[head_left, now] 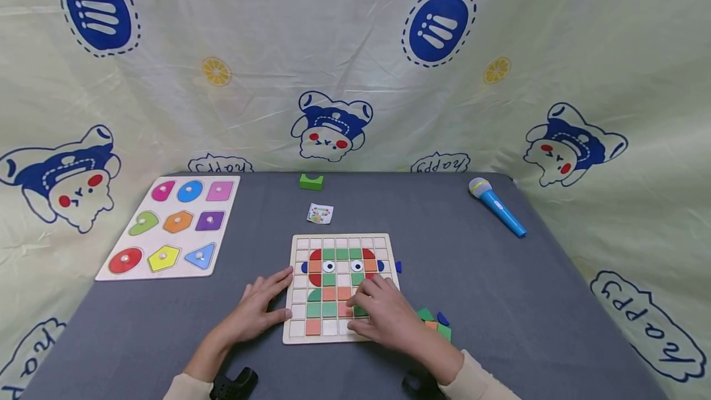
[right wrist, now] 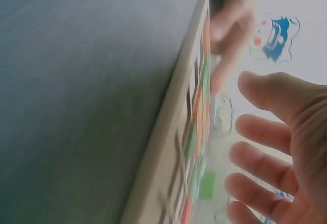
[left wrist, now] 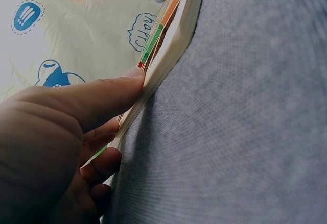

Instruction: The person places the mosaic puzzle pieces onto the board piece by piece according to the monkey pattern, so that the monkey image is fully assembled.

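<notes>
A wooden grid board [head_left: 330, 327] lies on the table, partly filled with green, orange, red and blue tiles and two eye tiles [head_left: 329, 266]. My left hand [head_left: 252, 307] rests against its left side, thumb and fingers extended along the edge. In the left wrist view the thumb [left wrist: 110, 94] lies on the board's rim [left wrist: 171, 50]. Over the lower right of the board is my right hand [head_left: 389, 313], covering some cells. The right wrist view shows its fingers [right wrist: 260, 168] spread and loosely bent, with nothing between them and the thumb.
Loose green, orange and blue tiles [head_left: 444, 331] lie right of the board, partly behind the right forearm. A small picture card [head_left: 320, 213] and a green block [head_left: 311, 183] sit beyond it. A shape puzzle [head_left: 191, 239] is at left, a blue toy microphone [head_left: 502, 210] at right.
</notes>
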A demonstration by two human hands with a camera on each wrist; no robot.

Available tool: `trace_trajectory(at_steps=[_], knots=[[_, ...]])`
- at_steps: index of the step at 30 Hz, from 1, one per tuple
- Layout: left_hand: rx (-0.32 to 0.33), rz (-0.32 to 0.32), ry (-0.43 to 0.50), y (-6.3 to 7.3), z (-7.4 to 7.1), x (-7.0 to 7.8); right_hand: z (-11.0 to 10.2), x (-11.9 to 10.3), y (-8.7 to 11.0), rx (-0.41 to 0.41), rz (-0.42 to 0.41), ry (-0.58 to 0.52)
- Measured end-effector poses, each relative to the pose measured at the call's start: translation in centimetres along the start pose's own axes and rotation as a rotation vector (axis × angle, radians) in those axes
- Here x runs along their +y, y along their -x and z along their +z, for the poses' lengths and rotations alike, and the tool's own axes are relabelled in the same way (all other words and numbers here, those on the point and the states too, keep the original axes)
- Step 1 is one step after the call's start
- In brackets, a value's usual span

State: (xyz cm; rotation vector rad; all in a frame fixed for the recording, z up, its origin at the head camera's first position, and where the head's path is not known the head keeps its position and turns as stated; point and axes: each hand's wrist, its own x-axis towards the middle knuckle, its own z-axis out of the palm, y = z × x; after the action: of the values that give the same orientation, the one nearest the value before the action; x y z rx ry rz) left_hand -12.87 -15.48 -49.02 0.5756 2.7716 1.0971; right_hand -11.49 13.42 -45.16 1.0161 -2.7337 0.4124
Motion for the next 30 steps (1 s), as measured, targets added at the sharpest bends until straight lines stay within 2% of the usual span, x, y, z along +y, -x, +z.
trace_trajectory(at_steps=[7,12,19,23,30], knots=[[-0.013,-0.021,0.008,0.0,0.0,0.0,-1.8,3.1,3.8,0.045,0.114,0.02],[-0.012,-0.011,0.006,0.0,0.0,0.0,-2.7,4.7,6.9,0.071,0.227,0.036],[-0.008,-0.015,0.018,0.0,0.0,-0.1,-3.0,6.3,10.3,0.079,0.351,0.04],[-0.008,-0.017,0.025,0.1,0.0,0.0,-3.2,6.8,11.3,0.057,0.398,0.041],[-0.006,-0.023,0.026,0.1,0.0,0.0,-3.4,7.4,11.8,-0.011,0.452,0.055]])
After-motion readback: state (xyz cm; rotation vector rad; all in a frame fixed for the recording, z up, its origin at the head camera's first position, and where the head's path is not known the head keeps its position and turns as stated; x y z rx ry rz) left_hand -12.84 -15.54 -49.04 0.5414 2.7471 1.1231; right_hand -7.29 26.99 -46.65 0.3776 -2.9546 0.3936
